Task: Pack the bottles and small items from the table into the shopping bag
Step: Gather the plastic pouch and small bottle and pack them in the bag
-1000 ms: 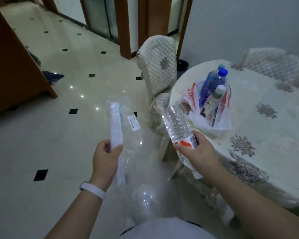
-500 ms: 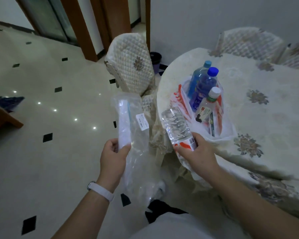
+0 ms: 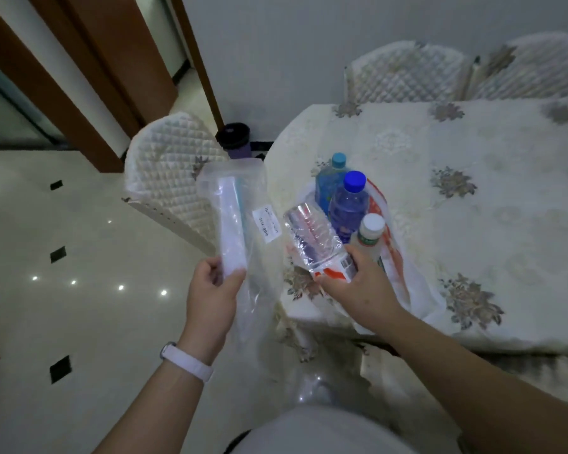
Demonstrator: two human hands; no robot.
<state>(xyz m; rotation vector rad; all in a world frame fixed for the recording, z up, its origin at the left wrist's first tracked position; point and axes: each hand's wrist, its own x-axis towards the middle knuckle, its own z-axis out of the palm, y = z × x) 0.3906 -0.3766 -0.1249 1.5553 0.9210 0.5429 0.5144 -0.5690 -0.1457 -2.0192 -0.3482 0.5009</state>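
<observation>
My right hand (image 3: 358,286) grips a clear water bottle (image 3: 313,237) by its red-and-white label, base tilted up and to the left, just in front of the shopping bag. My left hand (image 3: 212,290) holds a clear plastic packet (image 3: 243,224) with a white tube-like item and a small white sticker, out over the floor left of the table. The white and red shopping bag (image 3: 395,267) sits open on the table's near corner. It holds a light-blue-capped bottle (image 3: 328,181), a dark-blue-capped bottle (image 3: 348,204) and a white-capped bottle (image 3: 369,234), all upright.
The table (image 3: 473,198) wears a cream floral cloth. A quilted chair (image 3: 168,178) stands at its left end and two more (image 3: 407,73) behind it. A dark bin (image 3: 235,140) sits by the wall. Glossy tiled floor (image 3: 63,273) spreads to the left.
The camera has swung right toward the table. Both hands, with the packet and the clear bottle, have come closer to the bag; the bottle's base now overlaps the bag's near rim.
</observation>
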